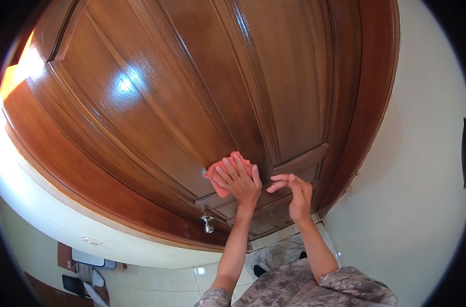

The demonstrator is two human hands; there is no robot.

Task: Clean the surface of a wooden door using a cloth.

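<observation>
A varnished brown panelled wooden door (pixel 252 76) fills most of the view. Against it my left hand (pixel 241 184) presses a folded coral-coloured cloth (pixel 219 188), palm flat and fingers spread over the fabric. The cloth's edges stick out above and to the left of my fingers. To the right, my right hand (pixel 300 195) is raised in front of the lower door panels, holding nothing, with its fingers partly bent and apart. Below and left of my left hand is a round metal doorknob (pixel 208 225).
A reddish-brown wooden frame (pixel 377 76) surrounds the door. White wall (pixel 417 146) runs along the right side. A grey mat (pixel 275 253) lies on pale floor tiles (pixel 156 280) at my feet. A wall switch (pixel 91 241) and dark furniture (pixel 73 286) appear lower left.
</observation>
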